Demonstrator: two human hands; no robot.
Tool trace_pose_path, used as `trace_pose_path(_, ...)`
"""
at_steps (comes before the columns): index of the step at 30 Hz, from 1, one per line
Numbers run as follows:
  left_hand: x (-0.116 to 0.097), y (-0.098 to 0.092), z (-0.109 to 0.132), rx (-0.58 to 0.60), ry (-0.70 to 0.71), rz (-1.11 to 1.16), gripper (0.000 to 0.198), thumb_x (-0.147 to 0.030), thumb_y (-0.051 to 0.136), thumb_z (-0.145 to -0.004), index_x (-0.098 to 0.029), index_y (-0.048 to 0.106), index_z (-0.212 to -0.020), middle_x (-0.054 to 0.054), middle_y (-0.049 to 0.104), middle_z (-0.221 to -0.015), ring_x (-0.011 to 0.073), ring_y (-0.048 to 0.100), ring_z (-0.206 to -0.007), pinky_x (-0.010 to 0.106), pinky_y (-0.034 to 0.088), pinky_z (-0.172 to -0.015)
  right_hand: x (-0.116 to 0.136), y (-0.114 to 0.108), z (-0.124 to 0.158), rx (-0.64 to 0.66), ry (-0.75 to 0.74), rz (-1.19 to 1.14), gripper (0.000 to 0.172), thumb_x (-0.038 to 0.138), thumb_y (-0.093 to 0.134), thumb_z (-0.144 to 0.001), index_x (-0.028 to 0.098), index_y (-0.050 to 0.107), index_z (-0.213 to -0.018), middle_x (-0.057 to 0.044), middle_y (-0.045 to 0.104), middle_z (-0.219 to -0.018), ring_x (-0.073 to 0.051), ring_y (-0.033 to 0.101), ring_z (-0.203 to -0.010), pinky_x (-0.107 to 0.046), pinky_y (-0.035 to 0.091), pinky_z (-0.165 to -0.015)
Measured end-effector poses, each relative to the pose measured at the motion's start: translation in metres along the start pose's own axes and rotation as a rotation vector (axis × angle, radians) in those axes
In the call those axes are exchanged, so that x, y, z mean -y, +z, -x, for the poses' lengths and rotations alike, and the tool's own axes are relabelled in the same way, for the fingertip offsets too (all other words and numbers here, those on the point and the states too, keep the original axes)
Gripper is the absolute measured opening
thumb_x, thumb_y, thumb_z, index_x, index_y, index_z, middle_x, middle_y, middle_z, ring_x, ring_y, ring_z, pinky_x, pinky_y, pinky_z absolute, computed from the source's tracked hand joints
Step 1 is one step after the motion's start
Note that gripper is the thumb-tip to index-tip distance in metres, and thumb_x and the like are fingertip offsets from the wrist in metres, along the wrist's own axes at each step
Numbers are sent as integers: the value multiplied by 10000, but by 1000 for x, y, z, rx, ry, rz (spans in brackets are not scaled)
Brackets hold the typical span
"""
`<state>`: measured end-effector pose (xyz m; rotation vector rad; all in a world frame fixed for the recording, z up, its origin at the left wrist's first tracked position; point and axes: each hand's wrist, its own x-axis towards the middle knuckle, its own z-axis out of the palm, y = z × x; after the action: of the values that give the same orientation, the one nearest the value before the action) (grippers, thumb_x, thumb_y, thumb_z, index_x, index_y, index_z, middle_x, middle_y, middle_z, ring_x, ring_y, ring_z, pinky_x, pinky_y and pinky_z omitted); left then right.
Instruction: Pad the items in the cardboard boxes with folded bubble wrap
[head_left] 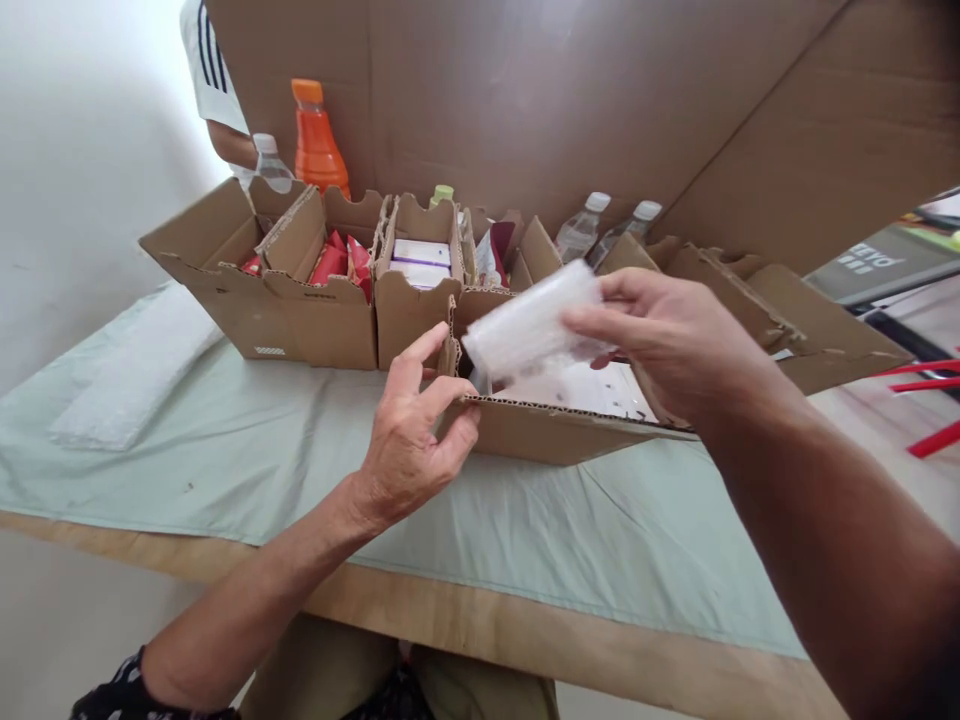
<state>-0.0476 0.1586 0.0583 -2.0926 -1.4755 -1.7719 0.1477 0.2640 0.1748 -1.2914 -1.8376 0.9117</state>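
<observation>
Your right hand (671,325) is closed around a bundle of clear plastic wrap (525,325), thumb on the near side, and carries it tilted above an open cardboard box (532,435) at the front of the desk (600,625). Your left hand (409,440) has its fingers parted around the near left corner of that box, the fingertips at its edge; you grip nothing else with it. Below the bundle you can see flat white items (604,388) lying inside the box.

Behind it, you have a row of further cardboard compartments: red packets (330,262) to the left, white cartons (421,262) beside them. An orange bottle (319,145) stands behind the red packets, and clear bottles (577,232) rise beyond your bundle. To your left, a strip of bubble wrap (135,385) rests on the pale green cloth (315,510). Another person's sleeve (214,65) shows at the upper left.
</observation>
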Motion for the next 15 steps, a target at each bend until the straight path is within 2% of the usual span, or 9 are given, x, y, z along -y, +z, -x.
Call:
trace_pose_path(2, 0, 3, 6, -24, -21, 14, 88, -142, 645, -941, -202, 697, -980, 152, 512, -1551, 296, 606, -1346, 474, 567, -1055, 1, 8, -8, -26, -60, 268, 267, 295, 784, -774, 170, 669, -979, 3, 634, -707, -152, 573, -597, -302, 461, -588)
trace_pose_path(4, -1, 3, 10, -26, -39, 16, 78, -168, 645, -956, -211, 699, -992, 141, 507, -1563, 290, 615, -1338, 491, 559, -1073, 7, 15, -8, -88, -190, 498, 391, 258, 757, -771, 177, 685, -1146, 9, 634, -727, -176, 586, -639, -329, 479, -654)
trace_pose_path(6, -1, 4, 11, -29, -45, 27, 75, -183, 642, -967, -208, 703, -1002, 144, 500, -1573, 292, 620, -1333, 502, 552, -1084, 18, 26, -4, -125, -318, 628, 494, 233, 702, -799, 196, 670, -1291, -2, 654, -775, -196, 610, -703, -345, 485, -725)
trace_pose_path(8, 1, 5, 11, -40, -45, 43, 74, -192, 640, -975, -203, 706, -1008, 155, 503, -1572, 289, 626, -1326, 502, 551, -1086, 29, 40, 0, -106, -378, 694, 527, 215, 650, -828, 216, 657, -1355, -8, 666, -789, -204, 625, -734, -345, 478, -754)
trace_pose_path(10, 3, 7, 11, -50, -45, 52, 73, -208, 641, -985, -203, 708, -1012, 161, 515, -1562, 279, 637, -1312, 496, 556, -1083, 37, 55, 2, -43, -377, 736, 531, 193, 624, -830, 224, 662, -1358, -2, 664, -761, -198, 622, -719, -327, 462, -737)
trace_pose_path(12, 5, 8, 12, -52, -46, 53, 81, -225, 636, -996, -204, 710, -1023, 165, 529, -1551, 268, 648, -1300, 492, 562, -1080, 39, 66, 2, 85, -334, 749, 496, 174, 614, -816, 207, 690, -1305, 1, 670, -739, -183, 609, -685, -299, 437, -692)
trace_pose_path(15, 7, 9, 13, -41, -37, 66, 98, -228, 627, -1003, -205, 716, -1038, 168, 556, -1532, 261, 657, -1291, 485, 561, -1081, 37, 70, 3, 244, -242, 749, 336, 187, 603, -822, 175, 753, -1123, -20, 705, -758, -165, 593, -650, -278, 395, -627)
